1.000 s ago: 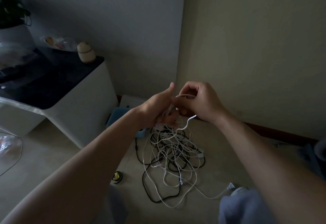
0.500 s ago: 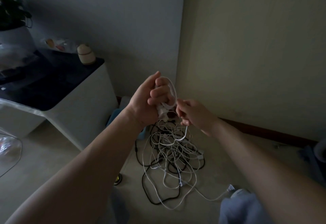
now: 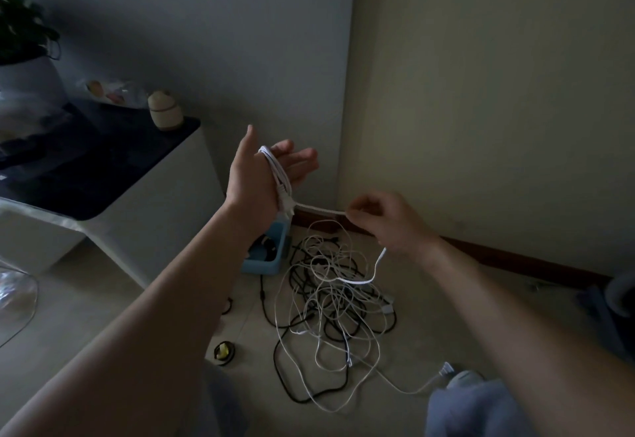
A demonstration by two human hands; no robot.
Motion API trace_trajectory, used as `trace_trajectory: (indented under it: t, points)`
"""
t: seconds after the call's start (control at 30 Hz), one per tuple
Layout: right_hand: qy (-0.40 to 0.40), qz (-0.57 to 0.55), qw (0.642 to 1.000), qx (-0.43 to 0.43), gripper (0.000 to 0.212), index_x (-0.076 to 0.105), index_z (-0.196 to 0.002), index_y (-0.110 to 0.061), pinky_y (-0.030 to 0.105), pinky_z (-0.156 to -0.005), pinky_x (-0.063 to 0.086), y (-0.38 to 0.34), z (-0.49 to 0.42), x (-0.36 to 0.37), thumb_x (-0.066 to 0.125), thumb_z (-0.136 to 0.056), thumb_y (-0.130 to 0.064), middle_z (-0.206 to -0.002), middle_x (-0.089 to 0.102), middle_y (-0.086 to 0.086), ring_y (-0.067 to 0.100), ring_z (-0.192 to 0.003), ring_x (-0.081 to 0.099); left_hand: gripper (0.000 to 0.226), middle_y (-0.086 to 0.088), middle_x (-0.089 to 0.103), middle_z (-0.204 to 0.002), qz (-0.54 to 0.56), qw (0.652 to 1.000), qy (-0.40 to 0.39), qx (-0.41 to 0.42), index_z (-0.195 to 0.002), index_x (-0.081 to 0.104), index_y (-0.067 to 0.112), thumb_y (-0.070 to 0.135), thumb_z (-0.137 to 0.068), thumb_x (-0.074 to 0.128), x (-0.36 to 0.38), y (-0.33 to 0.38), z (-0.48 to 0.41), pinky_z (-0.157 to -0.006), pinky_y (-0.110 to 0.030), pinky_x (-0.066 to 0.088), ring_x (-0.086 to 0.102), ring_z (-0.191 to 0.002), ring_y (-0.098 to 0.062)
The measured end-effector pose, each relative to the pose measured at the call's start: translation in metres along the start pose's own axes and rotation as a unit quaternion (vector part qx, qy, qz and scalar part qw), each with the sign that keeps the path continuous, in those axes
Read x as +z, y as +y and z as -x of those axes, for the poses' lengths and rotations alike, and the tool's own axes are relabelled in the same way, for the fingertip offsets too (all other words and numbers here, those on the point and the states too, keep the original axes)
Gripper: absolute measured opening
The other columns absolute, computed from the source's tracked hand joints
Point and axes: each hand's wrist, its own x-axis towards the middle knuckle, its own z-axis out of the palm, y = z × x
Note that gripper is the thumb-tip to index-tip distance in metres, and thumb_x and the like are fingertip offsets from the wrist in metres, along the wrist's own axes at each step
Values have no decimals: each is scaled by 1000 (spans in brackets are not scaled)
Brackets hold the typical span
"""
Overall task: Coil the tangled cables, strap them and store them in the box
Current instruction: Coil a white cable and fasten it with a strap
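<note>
Coiling begins: a white cable [image 3: 276,170] is wound around a person's left hand [image 3: 259,182], raised above a tangle of cables [image 3: 333,299] on the floor [image 3: 103,316], with a blue box [image 3: 271,259] just beside it.

The left fingers [image 3: 302,158] are straight and spread. The right hand [image 3: 388,221] pinches the same cable, taut between both hands before dropping into the tangle. If the tension slackens, the turns could slide off the uncurled fingers; a hard pull may tighten knots below. Counted: two hands, one coil of several turns, one box, one yellow-and-black roll [image 3: 224,352]; the white and black cables are too knotted to number.
</note>
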Motion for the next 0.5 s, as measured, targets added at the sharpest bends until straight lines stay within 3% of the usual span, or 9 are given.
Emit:
trace_trajectory:
  t: [0.1, 0.2, 0.27, 0.33, 0.4, 0.5]
  points:
    - [48, 36, 996, -74, 16, 69, -76, -28, 19, -57, 43, -7, 2, -7, 76, -87, -19, -64, 67, -12, -1, -57, 54, 60, -21, 72, -97, -36, 998, -27, -33, -84, 56, 10, 62, -97, 29, 2, -3, 4, -105, -46, 40, 71, -98, -37]
    - [46, 41, 988, -143, 13, 72, -78, -30, 15, -55, 42, -22, 7, -7, 79, -85, -22, -65, 67, -19, 0, -57, 56, 69, -26, 70, -99, -103, 990, -64, -77, -101, 57, 1, 65, -91, 33, 5, -12, 8, -98, -45, 46, 70, -93, -36]
    - [64, 43, 983, -169, 10, 73, -79, -30, 20, -57, 48, -31, 10, -5, 81, -83, -25, -71, 71, -14, 6, -62, 62, 88, -31, 67, -98, -155, 969, -146, -128, -109, 59, -10, 70, -91, 27, 11, -20, 15, -88, -40, 52, 68, -90, -36]
    - [107, 51, 977, -179, 14, 71, -76, -29, 18, -57, 48, -35, 11, -3, 83, -80, -26, -71, 70, -16, 2, -62, 62, 106, -41, 59, -106, -185, 934, -244, -182, -111, 58, -18, 75, -88, 15, 19, -28, 24, -94, -45, 50, 62, -97, -40]
    - [147, 55, 973, -171, 20, 68, -72, -29, 12, -56, 44, -35, 8, -7, 87, -76, -28, -67, 68, -19, -3, -59, 60, 106, -33, 59, -96, -174, 908, -300, -234, -106, 61, -11, 81, -82, 14, 23, -34, 28, -88, -45, 48, 60, -86, -37]
    - [175, 42, 975, -133, 32, 64, -68, -24, 11, -51, 38, -29, 3, -19, 92, -67, -39, -56, 61, -19, -2, -51, 50, 82, -6, 46, -59, -124, 898, -319, -275, -93, 57, 4, 79, -83, 24, 26, -33, 30, -69, -36, 43, 39, -50, -19]
